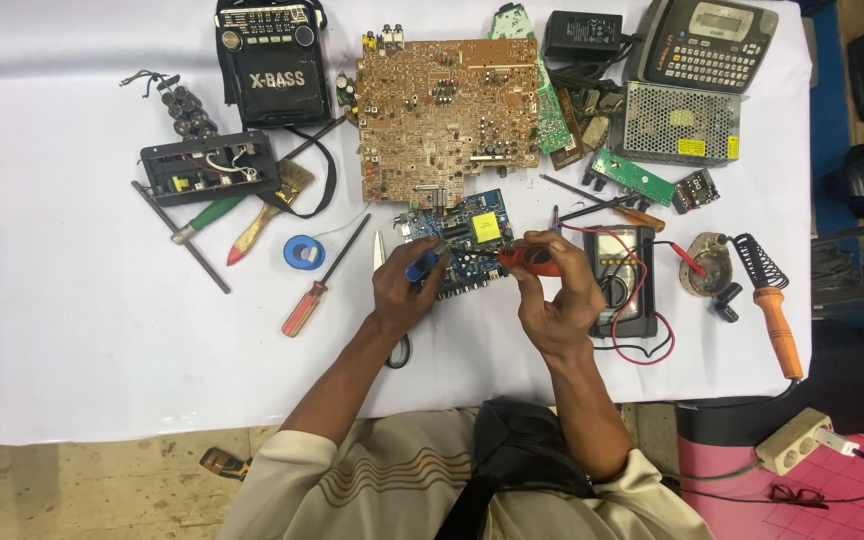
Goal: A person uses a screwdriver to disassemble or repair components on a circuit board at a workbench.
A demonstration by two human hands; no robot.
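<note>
Blue circuit board (474, 236) lies flat on the white table (102, 330), just below the big brown circuit board (447, 112), under both my hands. My left hand (404, 290) is closed around a blue-handled tool (421, 266), its tip angled up-right onto the blue board; fingers wrapped tight on the handle. My right hand (557, 295) is clamped on a red-handled tool (528, 257), held roughly level, its tip pointing left toward the board's lower right part; cannot tell if the tip touches. Scissors (388, 300) lie under my left wrist, mostly hidden. Multimeter (620, 275) sits just right of my right hand, partly covered by it, red lead (652, 345) looping below. Left of my left hand: red-handled screwdriver (320, 280) lying diagonal, blue tape roll (303, 251) just beside it. Farther left, green-handled screwdriver (214, 215), a brush (274, 205), open black case (210, 167). Black radio (272, 62) at top, left of the brown board. Right side: metal mesh power supply (679, 124), label printer (707, 42) above it, soldering iron (778, 325) with orange handle near the table's right edge, well apart from my hands.
</note>
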